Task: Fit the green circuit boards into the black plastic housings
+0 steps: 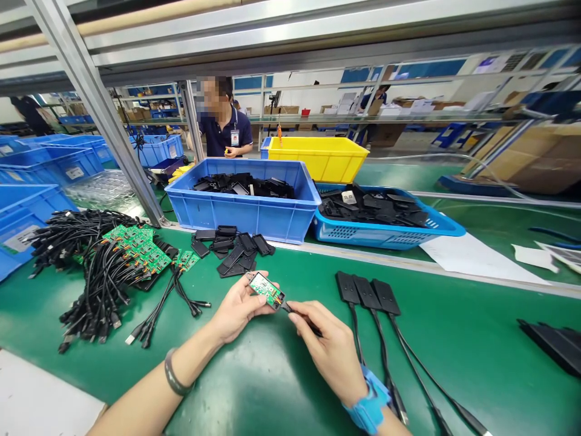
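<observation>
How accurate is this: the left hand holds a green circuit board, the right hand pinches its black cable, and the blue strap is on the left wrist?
One error: the head view shows the blue strap at the wrist of the right hand. The left hand holds the green circuit board and the right the black cable, as stated.

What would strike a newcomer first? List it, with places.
The bright yellow bin stands out behind the blue bin. At left, green circuit boards top a heap of black cables. At centre, the left hand holds another board; the right hand grips its cord.
</observation>
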`<state>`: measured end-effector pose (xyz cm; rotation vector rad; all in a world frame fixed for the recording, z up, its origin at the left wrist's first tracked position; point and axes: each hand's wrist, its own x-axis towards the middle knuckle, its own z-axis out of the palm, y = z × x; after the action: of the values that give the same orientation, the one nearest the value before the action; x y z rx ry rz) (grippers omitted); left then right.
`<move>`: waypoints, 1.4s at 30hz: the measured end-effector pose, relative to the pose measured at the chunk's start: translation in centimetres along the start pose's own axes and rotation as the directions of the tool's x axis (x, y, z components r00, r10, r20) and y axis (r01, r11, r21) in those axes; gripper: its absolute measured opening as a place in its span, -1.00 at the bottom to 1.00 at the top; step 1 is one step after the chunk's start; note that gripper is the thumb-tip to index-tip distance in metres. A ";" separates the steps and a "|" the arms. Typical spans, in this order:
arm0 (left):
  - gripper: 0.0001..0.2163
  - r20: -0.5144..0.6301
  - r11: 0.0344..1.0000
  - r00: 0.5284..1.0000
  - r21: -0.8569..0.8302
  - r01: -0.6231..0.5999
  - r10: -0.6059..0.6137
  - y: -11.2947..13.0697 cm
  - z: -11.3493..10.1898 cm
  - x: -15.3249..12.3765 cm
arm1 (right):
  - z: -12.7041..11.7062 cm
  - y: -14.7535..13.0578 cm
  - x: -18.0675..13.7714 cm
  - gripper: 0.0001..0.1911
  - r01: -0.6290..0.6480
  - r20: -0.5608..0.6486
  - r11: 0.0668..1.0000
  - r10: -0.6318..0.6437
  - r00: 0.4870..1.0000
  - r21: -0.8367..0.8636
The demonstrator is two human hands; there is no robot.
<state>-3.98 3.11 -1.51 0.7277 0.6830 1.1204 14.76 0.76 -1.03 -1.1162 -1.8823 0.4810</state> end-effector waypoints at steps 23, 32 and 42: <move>-0.61 0.011 1.000 0.999 0.008 -0.031 0.031 -0.6 0.4 -0.1 | 0.1 -0.4 0.0 -0.77 0.040 -0.004 0.999 -0.040 0.999 -0.009; -0.69 -0.131 0.993 0.988 0.092 -0.073 0.085 -2.0 0.5 0.3 | 1.0 -0.3 -0.2 -0.75 -0.200 0.210 0.980 0.196 0.958 -0.003; -0.51 -0.033 0.992 0.998 0.113 -0.058 0.062 -1.5 0.6 -0.4 | 1.8 0.4 0.0 -0.62 -0.513 0.364 0.816 0.408 0.837 0.267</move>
<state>-2.79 2.23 -2.27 0.8295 0.7634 1.1592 13.50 1.17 -2.26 -1.3076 -1.6489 1.2804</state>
